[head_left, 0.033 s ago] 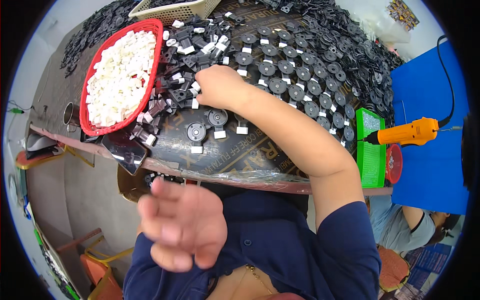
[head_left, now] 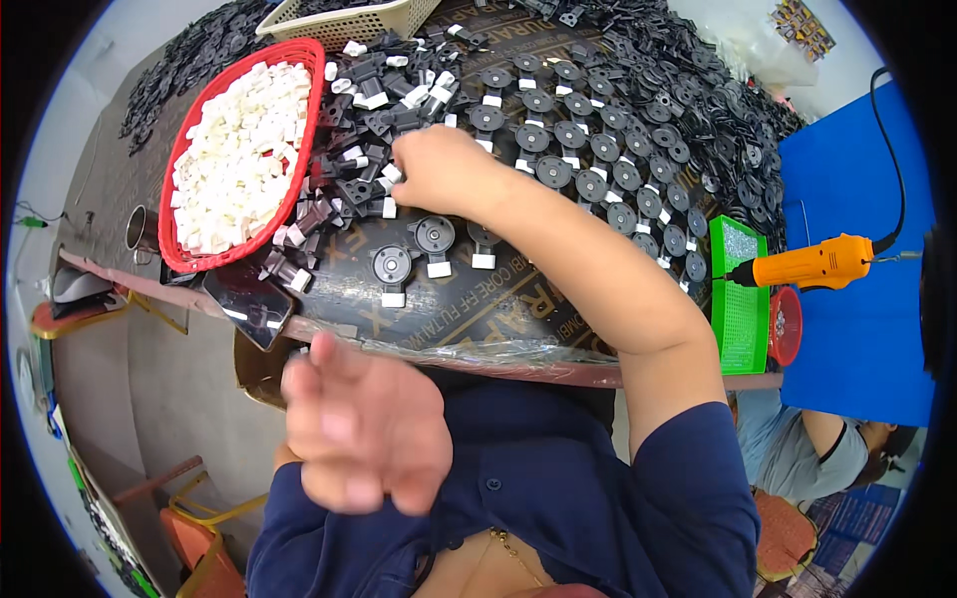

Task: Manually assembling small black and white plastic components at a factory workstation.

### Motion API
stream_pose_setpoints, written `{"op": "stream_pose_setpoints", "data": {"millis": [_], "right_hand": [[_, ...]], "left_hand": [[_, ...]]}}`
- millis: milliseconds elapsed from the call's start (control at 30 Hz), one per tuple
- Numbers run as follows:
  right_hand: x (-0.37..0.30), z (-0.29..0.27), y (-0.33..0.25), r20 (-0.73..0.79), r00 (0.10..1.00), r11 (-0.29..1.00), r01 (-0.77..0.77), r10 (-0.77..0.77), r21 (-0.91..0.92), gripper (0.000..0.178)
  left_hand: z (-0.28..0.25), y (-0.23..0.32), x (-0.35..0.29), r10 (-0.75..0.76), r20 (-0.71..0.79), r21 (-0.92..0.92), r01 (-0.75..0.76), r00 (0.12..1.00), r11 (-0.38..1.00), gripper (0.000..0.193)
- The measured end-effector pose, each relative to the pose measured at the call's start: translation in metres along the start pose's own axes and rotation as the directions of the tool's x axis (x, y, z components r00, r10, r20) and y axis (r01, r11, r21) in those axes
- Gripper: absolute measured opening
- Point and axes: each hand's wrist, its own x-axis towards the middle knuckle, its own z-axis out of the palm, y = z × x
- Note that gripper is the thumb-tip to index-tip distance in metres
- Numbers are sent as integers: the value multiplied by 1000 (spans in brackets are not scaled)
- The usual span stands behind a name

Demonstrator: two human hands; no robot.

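My right hand (head_left: 444,171) reaches into the pile of black plastic parts with white end pieces (head_left: 364,110). Its fingers are curled down; whatever they grip is hidden under the hand. A white end piece (head_left: 392,173) shows right beside its fingertips. In front of my body, my left hand (head_left: 374,434) hangs in the air, palm up, blurred, fingers loosely bent and apart, with nothing seen in it. Nearest to my right forearm lie black round-disc assemblies with white ends, two of them (head_left: 392,265) (head_left: 435,235) close to the table's front edge.
A red basket (head_left: 311,130) of white pieces stands left, beside a dark phone (head_left: 251,304) at the edge. Rows of disc assemblies (head_left: 570,135) and heaped black parts (head_left: 738,149) lie rightward. An orange electric screwdriver (head_left: 812,263) hangs by a green tray (head_left: 740,329) and red bowl (head_left: 786,324).
My left hand has risen slightly toward the table edge, its fingers shifting. My right hand has barely moved at the pile.
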Motion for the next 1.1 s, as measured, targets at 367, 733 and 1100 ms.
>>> {"op": "stream_pose_setpoints", "data": {"millis": [367,733,1100], "right_hand": [[-174,-92,32,-211,977,674,170,-20,719,31],[-364,-42,112,-329,851,879,-465,410,-105,5],[-373,-21,123,-384,868,858,-433,314,-277,9]], "left_hand": [[34,-60,25,-896,419,-225,973,150,58,72],[96,-113,-19,-847,528,-187,965,-61,-186,38],[93,-112,-41,-858,499,-86,977,-126,-194,46]]}}
